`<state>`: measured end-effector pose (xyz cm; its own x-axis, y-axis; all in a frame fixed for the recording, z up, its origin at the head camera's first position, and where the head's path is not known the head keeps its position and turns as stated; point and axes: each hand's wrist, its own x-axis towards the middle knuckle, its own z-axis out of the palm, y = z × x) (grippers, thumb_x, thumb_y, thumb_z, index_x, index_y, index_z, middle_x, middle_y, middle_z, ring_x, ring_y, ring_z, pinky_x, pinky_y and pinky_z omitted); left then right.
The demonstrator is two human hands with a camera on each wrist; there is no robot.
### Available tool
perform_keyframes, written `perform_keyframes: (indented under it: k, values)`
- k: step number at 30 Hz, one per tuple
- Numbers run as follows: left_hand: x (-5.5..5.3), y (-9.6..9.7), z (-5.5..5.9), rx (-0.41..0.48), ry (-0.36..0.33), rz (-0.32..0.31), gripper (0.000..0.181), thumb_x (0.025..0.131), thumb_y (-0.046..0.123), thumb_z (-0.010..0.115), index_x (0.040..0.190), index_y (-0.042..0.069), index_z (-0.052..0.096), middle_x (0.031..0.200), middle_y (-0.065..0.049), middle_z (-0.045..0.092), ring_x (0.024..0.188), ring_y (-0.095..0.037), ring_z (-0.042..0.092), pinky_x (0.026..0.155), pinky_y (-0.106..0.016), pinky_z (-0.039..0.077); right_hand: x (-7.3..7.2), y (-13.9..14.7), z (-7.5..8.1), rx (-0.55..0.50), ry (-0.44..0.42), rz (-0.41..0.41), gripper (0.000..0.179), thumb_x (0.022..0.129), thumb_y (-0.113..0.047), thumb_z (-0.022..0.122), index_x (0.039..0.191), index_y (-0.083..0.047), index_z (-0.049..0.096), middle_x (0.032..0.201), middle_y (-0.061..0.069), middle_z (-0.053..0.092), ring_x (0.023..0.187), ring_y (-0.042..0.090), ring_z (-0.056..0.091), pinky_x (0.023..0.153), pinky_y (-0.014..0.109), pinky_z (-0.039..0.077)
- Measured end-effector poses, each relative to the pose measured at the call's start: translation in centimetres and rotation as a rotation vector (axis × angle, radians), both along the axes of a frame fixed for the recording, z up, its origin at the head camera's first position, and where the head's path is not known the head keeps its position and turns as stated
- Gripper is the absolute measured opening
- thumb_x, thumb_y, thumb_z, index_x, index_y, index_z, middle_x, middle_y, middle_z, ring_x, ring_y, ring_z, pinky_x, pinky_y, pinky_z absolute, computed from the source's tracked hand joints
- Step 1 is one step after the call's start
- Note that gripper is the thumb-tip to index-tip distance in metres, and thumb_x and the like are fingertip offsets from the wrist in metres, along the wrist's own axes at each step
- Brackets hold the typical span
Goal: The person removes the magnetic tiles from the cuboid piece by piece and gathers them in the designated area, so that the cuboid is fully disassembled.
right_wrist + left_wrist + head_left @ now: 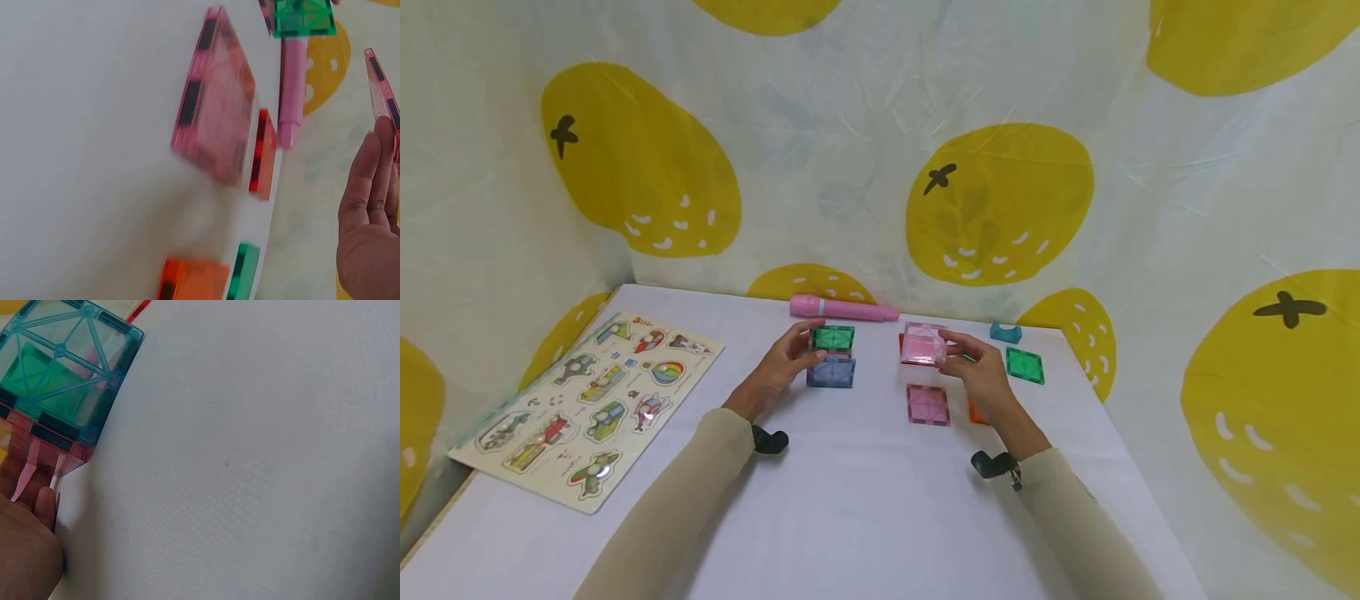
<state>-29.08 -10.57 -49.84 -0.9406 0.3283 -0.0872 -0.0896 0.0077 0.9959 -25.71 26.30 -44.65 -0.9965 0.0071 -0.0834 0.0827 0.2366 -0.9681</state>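
My left hand (772,371) holds a small build of see-through magnetic tiles by its left side. A green tile (832,337) shows on it, with a blue tile (831,372) in front; the left wrist view also shows a pink tile (75,456) by the fingers. My right hand (981,375) pinches a pink square tile (922,343), raised above the table. A red tile (903,352) is mostly hidden behind it. Nearer on the table lies another pink tile (928,405). The right hand partly covers an orange tile (976,412).
A green tile (1026,365) and a small teal curved piece (1005,333) lie at the right. Along the back edge is a pink stick-like object (844,308). A picture puzzle board (647,400) occupies the left side. Fruit-patterned cloth (865,167) borders the white table (865,517).
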Motion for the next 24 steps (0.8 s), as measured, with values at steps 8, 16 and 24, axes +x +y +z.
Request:
perform_keyframes:
  k: [8,16,24]
  values:
    - [-0.2,-0.2,-0.3,-0.006,0.02,-0.002,0.062,0.104,0.023,0.071,0.159,0.036,0.044,0.171,-0.011,0.034,0.157,-0.036,0.033,0.132,-0.06,0.026,1.3,4.3,-0.5,0.052,-0.045,-0.036,0.049,0.103,-0.017,0.072,0.149,-0.028,0.063,0.131,0.011,0.059,0.107,0.013,0.074,0.1,0.028,0.061]
    - [-0.3,-0.2,-0.3,-0.016,-0.018,-0.003,0.063,0.103,0.029,0.073,0.158,0.039,0.044,0.173,-0.009,0.032,0.16,-0.034,0.028,0.133,-0.061,0.02,3.1,8.2,-0.9,0.106,-0.067,-0.072,0.055,0.103,-0.021,0.072,0.156,-0.021,0.056,0.133,0.009,0.058,0.105,0.008,0.07,0.098,0.022,0.06]
    - [-0.3,-0.1,-0.4,0.0,-0.004,-0.014,0.063,0.103,0.027,0.072,0.159,0.036,0.043,0.172,-0.01,0.033,0.158,-0.035,0.031,0.133,-0.061,0.022,4.6,12.6,-1.8,0.108,-0.066,-0.101,0.06,0.103,-0.023,0.072,0.158,-0.012,0.051,0.121,-0.002,0.067,0.098,0.004,0.075,0.093,0.022,0.062]
